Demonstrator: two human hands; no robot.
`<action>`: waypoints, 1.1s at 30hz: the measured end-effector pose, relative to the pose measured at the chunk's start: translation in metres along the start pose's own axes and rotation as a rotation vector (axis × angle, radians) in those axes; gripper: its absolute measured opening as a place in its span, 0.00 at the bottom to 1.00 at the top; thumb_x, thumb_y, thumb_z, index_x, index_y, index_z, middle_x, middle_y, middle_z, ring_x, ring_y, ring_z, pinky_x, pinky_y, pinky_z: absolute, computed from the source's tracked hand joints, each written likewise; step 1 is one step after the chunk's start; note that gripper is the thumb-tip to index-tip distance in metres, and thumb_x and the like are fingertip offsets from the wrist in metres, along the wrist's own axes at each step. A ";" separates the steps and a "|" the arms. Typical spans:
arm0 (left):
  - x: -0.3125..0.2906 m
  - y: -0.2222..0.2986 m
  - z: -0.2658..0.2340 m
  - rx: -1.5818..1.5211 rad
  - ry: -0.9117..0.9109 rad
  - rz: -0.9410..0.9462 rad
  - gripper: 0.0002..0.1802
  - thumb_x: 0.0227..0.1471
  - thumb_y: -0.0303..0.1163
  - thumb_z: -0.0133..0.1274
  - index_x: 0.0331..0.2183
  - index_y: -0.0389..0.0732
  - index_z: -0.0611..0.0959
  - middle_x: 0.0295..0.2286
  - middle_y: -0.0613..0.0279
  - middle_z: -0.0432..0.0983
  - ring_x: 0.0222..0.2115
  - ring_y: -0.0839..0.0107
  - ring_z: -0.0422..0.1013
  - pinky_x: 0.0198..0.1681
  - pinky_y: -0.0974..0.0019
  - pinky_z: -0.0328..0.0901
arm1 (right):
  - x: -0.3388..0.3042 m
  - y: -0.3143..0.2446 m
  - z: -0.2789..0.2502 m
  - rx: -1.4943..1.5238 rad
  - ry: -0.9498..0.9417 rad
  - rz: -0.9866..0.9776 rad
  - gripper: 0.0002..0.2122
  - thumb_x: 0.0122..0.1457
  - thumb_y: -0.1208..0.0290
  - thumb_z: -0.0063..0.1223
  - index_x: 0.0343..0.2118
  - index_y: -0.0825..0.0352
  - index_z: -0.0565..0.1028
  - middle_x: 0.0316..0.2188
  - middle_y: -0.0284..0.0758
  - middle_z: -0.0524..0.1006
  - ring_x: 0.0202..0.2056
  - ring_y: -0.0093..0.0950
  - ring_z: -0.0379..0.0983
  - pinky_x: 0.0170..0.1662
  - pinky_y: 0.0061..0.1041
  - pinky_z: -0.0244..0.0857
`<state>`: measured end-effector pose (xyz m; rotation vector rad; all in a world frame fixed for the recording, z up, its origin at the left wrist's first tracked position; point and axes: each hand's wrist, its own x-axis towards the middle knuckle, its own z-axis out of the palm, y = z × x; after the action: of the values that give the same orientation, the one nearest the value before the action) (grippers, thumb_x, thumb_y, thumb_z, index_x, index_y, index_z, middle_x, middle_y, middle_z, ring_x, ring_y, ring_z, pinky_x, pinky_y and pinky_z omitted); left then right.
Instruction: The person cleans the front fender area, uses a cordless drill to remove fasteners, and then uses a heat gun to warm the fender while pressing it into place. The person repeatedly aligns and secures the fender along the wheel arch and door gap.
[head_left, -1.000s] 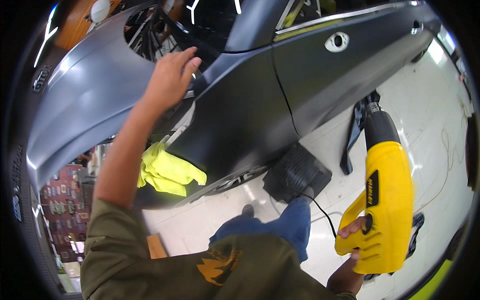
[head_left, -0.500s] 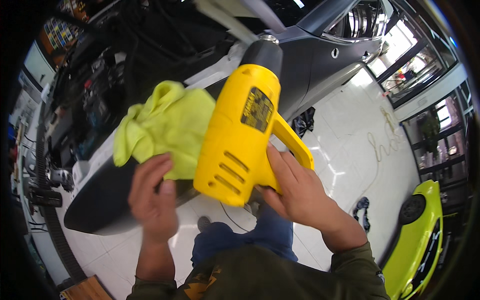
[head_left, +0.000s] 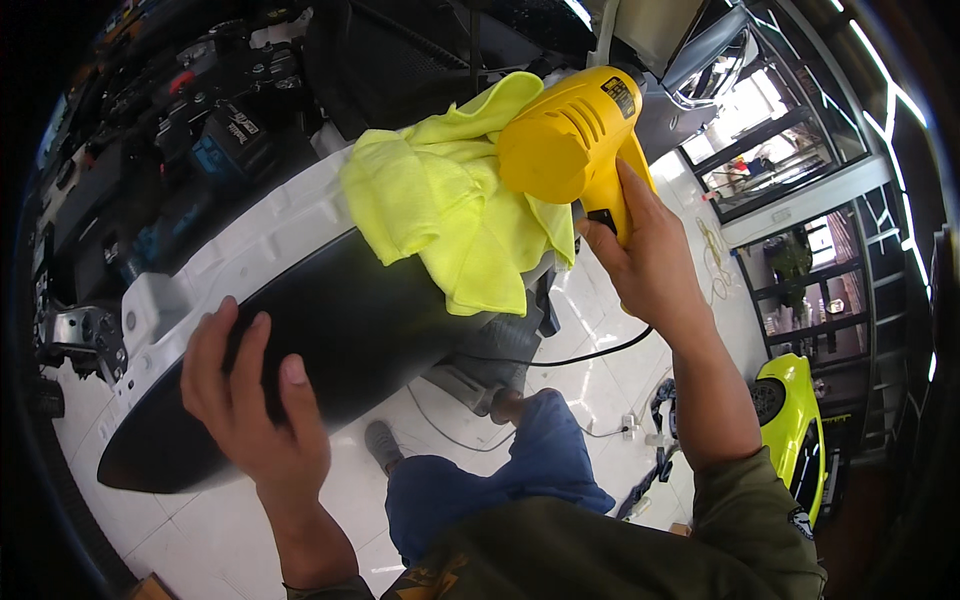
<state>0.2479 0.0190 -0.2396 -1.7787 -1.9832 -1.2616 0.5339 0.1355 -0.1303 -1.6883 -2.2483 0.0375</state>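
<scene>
— What's biggest here?
— A curved matte-black car body panel with a white inner edge (head_left: pixel 340 330), lying across the middle.
— And on it?
— A crumpled neon-yellow microfibre cloth (head_left: pixel 450 215), draped over the upper rim.
— The tool?
— A yellow plastic heat gun (head_left: pixel 565 140), touching the cloth.
— Hands?
— The right hand (head_left: pixel 650 265) is wrapped around its handle; the left hand (head_left: pixel 250 400) rests on the panel, fingers spread.

left hand (head_left: pixel 255 400) on black panel (head_left: pixel 340 330) — right hand (head_left: pixel 645 260) grips heat gun (head_left: pixel 570 140)
</scene>
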 end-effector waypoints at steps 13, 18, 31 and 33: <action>-0.004 -0.013 0.024 0.270 0.024 0.132 0.16 0.58 0.40 0.47 0.43 0.43 0.80 0.52 0.50 0.69 0.54 0.52 0.58 0.55 0.55 0.50 | 0.009 0.004 0.001 -0.060 -0.036 0.093 0.29 0.52 0.68 0.57 0.56 0.73 0.61 0.44 0.52 0.73 0.43 0.49 0.73 0.49 0.38 0.66; -0.005 -0.013 0.025 0.250 0.026 0.127 0.16 0.58 0.38 0.47 0.44 0.41 0.80 0.52 0.51 0.69 0.56 0.53 0.57 0.58 0.54 0.50 | 0.011 0.009 0.002 -0.074 -0.054 0.089 0.30 0.53 0.67 0.58 0.56 0.73 0.61 0.43 0.52 0.73 0.42 0.48 0.73 0.48 0.38 0.66; -0.007 -0.016 0.026 0.272 0.020 0.149 0.16 0.58 0.39 0.46 0.45 0.43 0.79 0.51 0.49 0.69 0.55 0.52 0.57 0.57 0.54 0.51 | 0.012 0.014 0.006 -0.109 -0.034 0.068 0.30 0.54 0.67 0.58 0.57 0.74 0.61 0.44 0.52 0.73 0.44 0.48 0.73 0.50 0.36 0.65; -0.007 -0.017 0.026 0.271 0.022 0.150 0.16 0.58 0.39 0.46 0.45 0.43 0.79 0.51 0.49 0.69 0.55 0.52 0.57 0.57 0.54 0.51 | 0.012 0.013 0.004 -0.109 -0.053 0.074 0.30 0.54 0.67 0.58 0.58 0.74 0.60 0.45 0.52 0.73 0.45 0.47 0.73 0.50 0.36 0.65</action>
<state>0.2443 0.0333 -0.2677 -1.7337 -1.8660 -0.9141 0.5417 0.1515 -0.1341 -1.8464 -2.2630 -0.0233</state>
